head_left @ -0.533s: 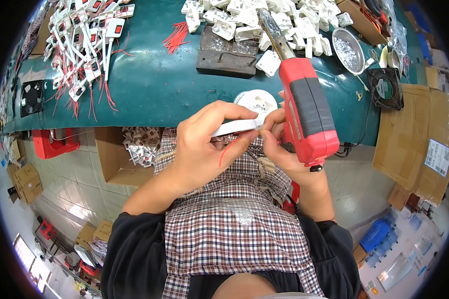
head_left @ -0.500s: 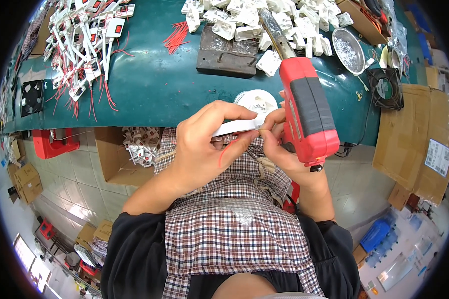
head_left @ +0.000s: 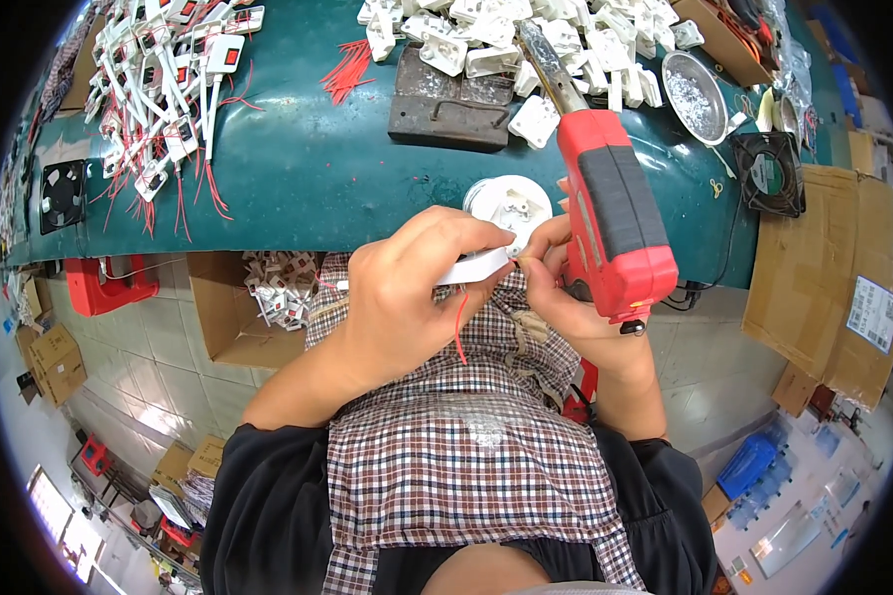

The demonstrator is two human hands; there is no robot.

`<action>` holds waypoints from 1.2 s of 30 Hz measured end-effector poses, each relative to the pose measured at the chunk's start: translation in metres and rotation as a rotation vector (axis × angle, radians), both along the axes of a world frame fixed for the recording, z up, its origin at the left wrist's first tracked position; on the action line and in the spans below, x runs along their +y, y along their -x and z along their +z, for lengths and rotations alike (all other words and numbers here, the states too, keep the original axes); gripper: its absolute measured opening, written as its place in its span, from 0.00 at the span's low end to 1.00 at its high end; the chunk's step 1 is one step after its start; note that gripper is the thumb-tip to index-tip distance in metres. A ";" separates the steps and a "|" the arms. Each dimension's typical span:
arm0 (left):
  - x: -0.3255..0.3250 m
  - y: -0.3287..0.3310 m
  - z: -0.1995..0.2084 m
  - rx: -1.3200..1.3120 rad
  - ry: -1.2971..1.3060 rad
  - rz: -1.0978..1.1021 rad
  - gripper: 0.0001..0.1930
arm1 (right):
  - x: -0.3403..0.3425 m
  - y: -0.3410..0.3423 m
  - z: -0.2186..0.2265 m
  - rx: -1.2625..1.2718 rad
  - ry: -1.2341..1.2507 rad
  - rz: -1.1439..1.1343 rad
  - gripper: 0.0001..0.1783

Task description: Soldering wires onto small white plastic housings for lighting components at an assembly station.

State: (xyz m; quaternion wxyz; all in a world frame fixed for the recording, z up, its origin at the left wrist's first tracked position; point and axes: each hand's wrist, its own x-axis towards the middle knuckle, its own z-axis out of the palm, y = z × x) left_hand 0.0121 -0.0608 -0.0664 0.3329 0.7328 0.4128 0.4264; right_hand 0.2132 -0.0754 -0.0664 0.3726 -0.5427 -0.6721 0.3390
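My left hand (head_left: 407,283) is closed round a white plastic switch housing (head_left: 474,266), held tilted above my lap. A thin red wire (head_left: 460,332) hangs from it. My right hand (head_left: 566,283) has its thumb and forefinger pinched at the housing's right end, where a bit of red shows. Above that palm lies a red and black hand tool (head_left: 620,213) with a long metal shaft; it appears held by the right hand, whose other fingers it largely hides. Just beyond the fingertips, a round white dish (head_left: 521,203) holds small metal parts.
White switches with red wires (head_left: 169,89) are heaped at the left. White housings (head_left: 566,40) lie piled behind a dark metal block (head_left: 451,109). Cut red wires (head_left: 347,69) sit beside it. A metal bowl (head_left: 695,99) and small fan (head_left: 767,174) are right; a cardboard box (head_left: 218,317) stands below.
The white housing has turned in my left hand, and its red wire now hangs lower. The red and black tool has shifted very slightly. My right hand stays at the housing's end.
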 end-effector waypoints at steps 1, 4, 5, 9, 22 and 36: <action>0.000 0.000 0.001 0.000 0.000 -0.001 0.15 | -0.001 0.001 0.000 0.000 0.000 -0.001 0.28; 0.000 0.001 0.002 0.016 0.001 -0.015 0.16 | -0.005 0.006 0.004 0.106 0.109 -0.083 0.29; 0.001 0.003 0.002 0.018 -0.012 -0.046 0.17 | -0.005 0.008 0.009 0.159 0.159 -0.125 0.29; 0.004 -0.001 -0.002 -0.028 -0.086 -0.013 0.17 | -0.005 0.002 0.013 0.169 0.167 -0.163 0.29; 0.000 -0.003 -0.005 -0.003 -0.069 0.058 0.15 | -0.006 0.003 0.008 0.148 0.212 -0.179 0.28; 0.007 -0.013 -0.017 0.022 0.059 0.224 0.09 | -0.086 -0.033 0.049 0.097 0.292 -0.402 0.35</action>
